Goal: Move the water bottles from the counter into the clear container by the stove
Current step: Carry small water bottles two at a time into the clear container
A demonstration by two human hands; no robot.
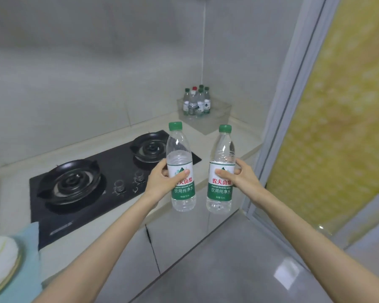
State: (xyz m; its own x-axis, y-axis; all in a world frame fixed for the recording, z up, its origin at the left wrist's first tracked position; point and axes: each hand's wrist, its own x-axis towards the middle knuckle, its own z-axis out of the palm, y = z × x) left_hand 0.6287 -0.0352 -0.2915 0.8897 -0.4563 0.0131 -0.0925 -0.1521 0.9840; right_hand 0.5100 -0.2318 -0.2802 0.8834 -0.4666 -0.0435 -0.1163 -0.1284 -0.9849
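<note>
The left grip is clamped around the label band of the left bottle, with the thumb laid across the front and the fingers curled behind. The right grip is clamped the same way on the right bottle. Both bottles are clear plastic with green caps and white-and-green labels printed with red characters. They are held upright in the air, side by side but apart, over the front edge of the desk, and neither base touches anything. Both bare forearms reach in from the bottom of the view. Just left of the held bottles, a black two-burner stove is set into the desk, its knobs near the left grip. Beyond the right end of the stove, in the far corner where the two walls meet, the clear container sits on the desk, well apart from the held bottles. Inside it a cluster of bottles stands upright toward its left side, mostly green-capped, with one red cap and one white. At the lower left a white plate lies on a teal cloth. Pale cabinet doors are below the desk, and a glossy grey floor and a yellow patterned panel are to the right.
</note>
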